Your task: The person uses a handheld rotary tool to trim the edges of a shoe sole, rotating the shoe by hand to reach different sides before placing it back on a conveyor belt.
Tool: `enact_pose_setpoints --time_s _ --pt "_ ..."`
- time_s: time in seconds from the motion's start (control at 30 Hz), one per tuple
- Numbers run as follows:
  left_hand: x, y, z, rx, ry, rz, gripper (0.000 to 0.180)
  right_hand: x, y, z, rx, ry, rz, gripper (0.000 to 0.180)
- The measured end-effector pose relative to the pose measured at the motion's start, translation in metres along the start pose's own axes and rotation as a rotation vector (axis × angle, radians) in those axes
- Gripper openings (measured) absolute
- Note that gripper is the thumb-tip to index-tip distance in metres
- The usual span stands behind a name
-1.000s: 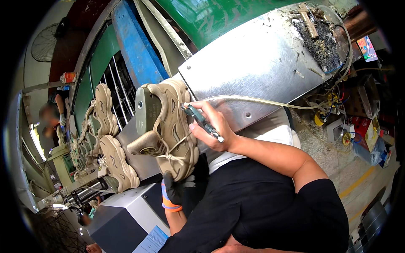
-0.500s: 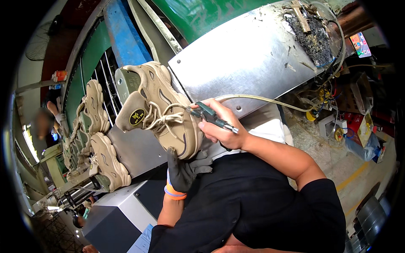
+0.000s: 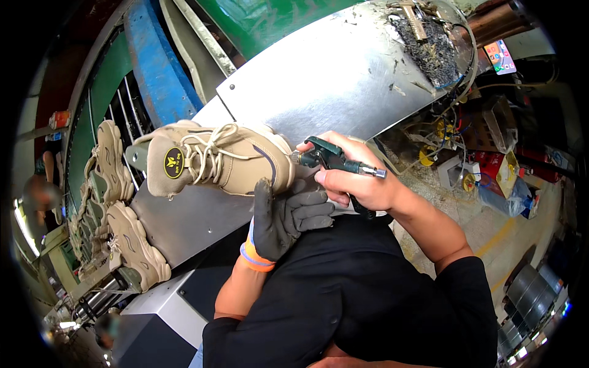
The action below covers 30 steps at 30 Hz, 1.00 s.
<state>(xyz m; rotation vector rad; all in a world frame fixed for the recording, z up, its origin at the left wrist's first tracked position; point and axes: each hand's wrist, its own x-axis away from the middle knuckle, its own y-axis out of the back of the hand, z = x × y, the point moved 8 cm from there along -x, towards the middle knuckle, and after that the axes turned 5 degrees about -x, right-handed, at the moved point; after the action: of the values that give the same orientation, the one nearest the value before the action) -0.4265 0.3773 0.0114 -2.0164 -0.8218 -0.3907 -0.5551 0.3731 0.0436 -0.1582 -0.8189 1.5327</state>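
Note:
A beige lace-up sneaker [image 3: 236, 164] lies in front of me on a metal plate, its toe pointing right and its round tongue patch to the left. Olive-green material shows at its heel. My left hand [image 3: 283, 216], in a dark grey glove, is open by the toe, thumb up against the shoe's near edge and fingers stretched to the right. Bare, my right hand [image 3: 356, 175] grips a small dark green spray gun [image 3: 328, 154]. Its nozzle end points at the toe's sole edge; whether it touches is hard to tell.
More beige sneakers [image 3: 136, 245] stand in a row at left, where a co-worker [image 3: 46, 190] shows blurred. A silver metal cover [image 3: 307, 86] stretches across the back, with a dark crusted patch [image 3: 423, 52] at its far end. A lit phone [image 3: 500, 58] is at far right.
The sneaker has turned, its toe swinging from pointing toward me to pointing right. My right hand and the spray gun have moved right with the toe; my gloved fingers have spread. The view has shifted.

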Motion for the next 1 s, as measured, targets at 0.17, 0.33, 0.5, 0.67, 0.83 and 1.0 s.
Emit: enact_pose_setpoints --time_s 0.17,0.33,0.5,0.67,0.83,1.0 --pt "-0.023 -0.017 -0.015 -0.002 -0.013 0.064 0.098 0.003 0.003 0.014 0.093 0.074 -0.077 0.040" --pt "-0.045 -0.021 -0.027 0.278 -0.127 0.205 0.090 0.006 0.002 0.006 0.170 0.251 -0.194 0.040" --pt "-0.060 0.003 -0.030 -0.103 -0.281 0.108 0.064 0.002 -0.002 -0.007 0.501 0.501 -0.289 0.047" --pt "-0.071 0.013 -0.047 -0.135 -0.520 0.266 0.040 -0.015 -0.008 0.007 0.601 0.487 -0.202 0.046" --pt "0.034 0.000 -0.107 -1.002 -0.626 -0.084 0.059 -0.013 0.043 0.027 0.195 0.470 -0.145 0.043" --pt "0.177 0.067 -0.195 -1.013 -1.406 -0.711 0.073 -0.004 0.122 0.074 0.192 0.726 -0.446 0.041"
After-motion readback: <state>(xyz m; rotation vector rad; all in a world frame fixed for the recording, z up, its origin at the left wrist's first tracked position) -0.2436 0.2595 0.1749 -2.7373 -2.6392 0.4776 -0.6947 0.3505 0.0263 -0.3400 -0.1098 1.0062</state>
